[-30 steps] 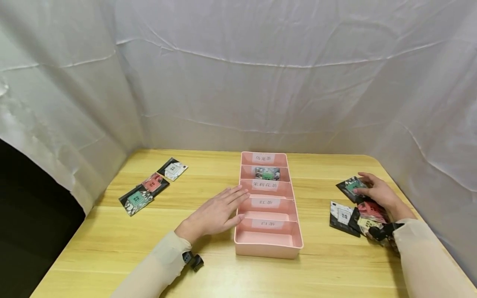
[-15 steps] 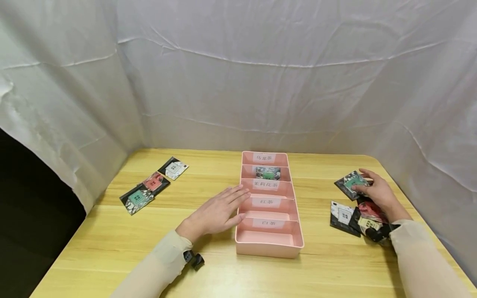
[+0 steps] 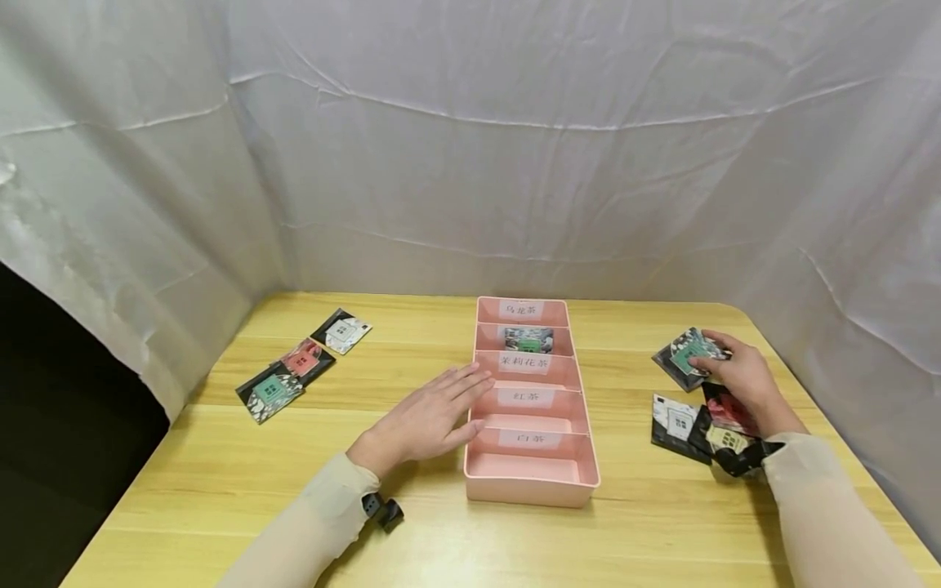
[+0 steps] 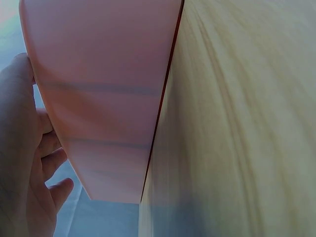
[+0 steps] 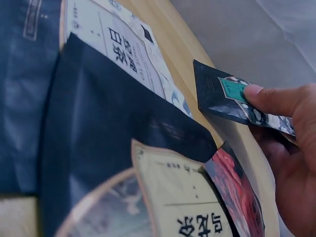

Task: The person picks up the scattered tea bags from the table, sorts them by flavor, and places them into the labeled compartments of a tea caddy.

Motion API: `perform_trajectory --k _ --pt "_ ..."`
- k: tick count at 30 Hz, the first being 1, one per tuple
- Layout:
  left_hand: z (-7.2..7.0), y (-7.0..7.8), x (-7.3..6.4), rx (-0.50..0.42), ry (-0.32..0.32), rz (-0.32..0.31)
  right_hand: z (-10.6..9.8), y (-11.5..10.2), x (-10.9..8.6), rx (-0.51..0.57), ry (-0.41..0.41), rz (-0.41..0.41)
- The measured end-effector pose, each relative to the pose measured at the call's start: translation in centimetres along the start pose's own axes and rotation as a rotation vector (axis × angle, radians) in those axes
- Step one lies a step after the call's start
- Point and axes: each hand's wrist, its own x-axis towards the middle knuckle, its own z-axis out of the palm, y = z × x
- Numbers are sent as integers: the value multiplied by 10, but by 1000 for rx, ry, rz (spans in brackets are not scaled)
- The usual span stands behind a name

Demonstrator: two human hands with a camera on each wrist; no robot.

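My right hand [image 3: 748, 377] pinches a tea sachet with a green label [image 3: 680, 358]. In the right wrist view the thumb presses on the label of this green-labelled sachet [image 5: 217, 96], fingers beneath, its near edge tilted up. Below that hand lie a white-labelled sachet [image 3: 676, 423], a red one [image 3: 728, 408] and a yellow-labelled one [image 3: 726, 439], partly overlapping. My left hand [image 3: 426, 415] rests with straight fingers on the left rim of a pink divided tray [image 3: 529, 493]. In the left wrist view its fingers [image 4: 52, 160] touch the tray's upper edge.
Several compartments in the tray carry paper labels with Chinese writing; the second from the back holds a green-labelled sachet [image 3: 528, 341]. On the left of the wooden table [image 3: 220, 506] lie sachets: white [image 3: 341, 331], red [image 3: 303, 361] and green [image 3: 270, 395]. Pale curtains surround the back and sides.
The right hand has shifted slightly left and away from me, lifting and sliding the green-labelled sachet off the pile. The left hand has stayed on the tray rim.
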Motion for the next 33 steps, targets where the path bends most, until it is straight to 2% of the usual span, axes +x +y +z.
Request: perform_trajectory --k 9,17,21,28,33 --pt "-1 0 2 3 0 -2 0 -13 -1 6 2 -3" --pt "-1 -1 1 2 -5 1 3 -31 -6 -25 25 -58" --pt "0 0 2 2 1 -2 6 -39 -7 -5 34 -69" --pt "0 0 1 3 1 -8 10 -50 -8 95 69 -88" --pt "0 0 1 8 6 -6 13 -61 -11 95 102 -123"
